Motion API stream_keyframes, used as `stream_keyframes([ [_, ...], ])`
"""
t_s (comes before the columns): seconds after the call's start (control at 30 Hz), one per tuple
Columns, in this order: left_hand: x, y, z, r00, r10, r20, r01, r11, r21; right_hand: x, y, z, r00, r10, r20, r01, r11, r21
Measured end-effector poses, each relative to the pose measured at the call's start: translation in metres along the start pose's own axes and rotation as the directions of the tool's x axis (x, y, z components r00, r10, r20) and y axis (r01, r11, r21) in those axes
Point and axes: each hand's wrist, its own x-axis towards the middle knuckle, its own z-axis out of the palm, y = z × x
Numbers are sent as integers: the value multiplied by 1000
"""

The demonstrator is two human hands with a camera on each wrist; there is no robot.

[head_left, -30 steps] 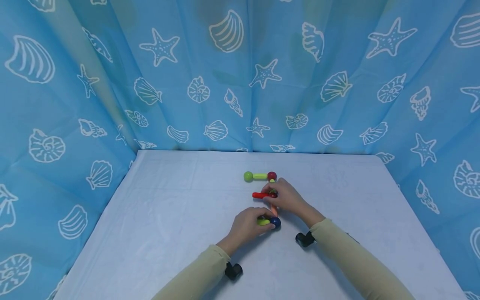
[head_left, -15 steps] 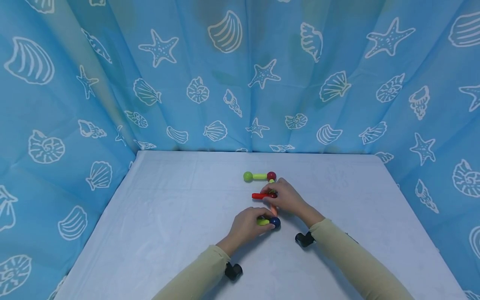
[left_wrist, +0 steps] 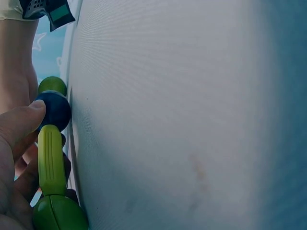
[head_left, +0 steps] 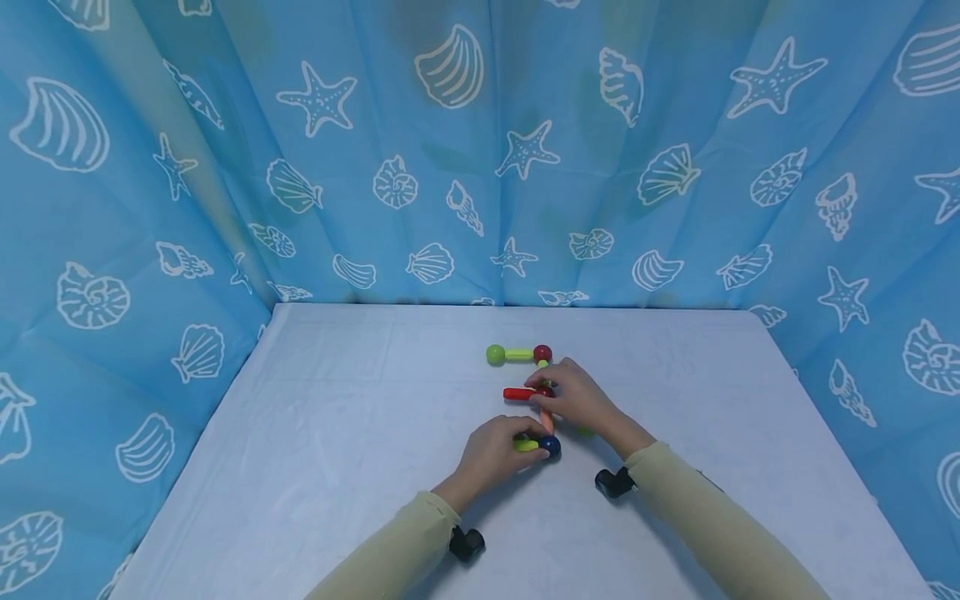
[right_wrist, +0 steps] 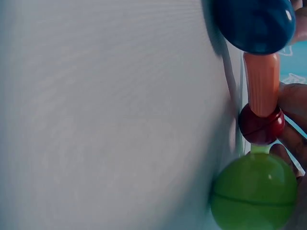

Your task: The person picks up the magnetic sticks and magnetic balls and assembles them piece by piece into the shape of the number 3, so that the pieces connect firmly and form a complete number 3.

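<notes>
Magnetic balls and sticks form a linked chain on the table. My left hand (head_left: 495, 454) pinches the blue ball (left_wrist: 56, 112), thumb against it, fingers behind the yellow-green stick (left_wrist: 51, 160). That stick runs to a green ball (left_wrist: 60, 213) within the same hand. Farther off, my right hand (head_left: 573, 396) grips a dark red ball (right_wrist: 261, 125), which its fingers partly cover in the head view. An orange stick (right_wrist: 262, 84) joins the blue and dark red balls. A red stick (head_left: 518, 393) points left from the right fingertips. Another green ball (right_wrist: 254, 191) sits near the right palm.
Behind the hands, a light-green ball (head_left: 496, 355), a yellow-green stick (head_left: 518, 354) and a crimson ball (head_left: 543, 354) lie in a row. The white-covered table (head_left: 337, 467) meets a blue shell-print curtain (head_left: 420, 150) at its far edge. Each wrist wears a black camera.
My right hand has shifted slightly to the right, and a bit of green ball now shows under its wrist in the head view. The left hand stays on the blue ball.
</notes>
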Motion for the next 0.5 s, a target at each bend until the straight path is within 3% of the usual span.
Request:
stream_keyframes([
  [0.33,0,0,0,1000,-22,9,22,1000,-12,-18,9,-15,999,15,-43,-14,1000,24],
  [0.5,0,1,-1,999,-37,17,37,999,-16,-31,16,-25,999,27,-26,-25,998,55],
])
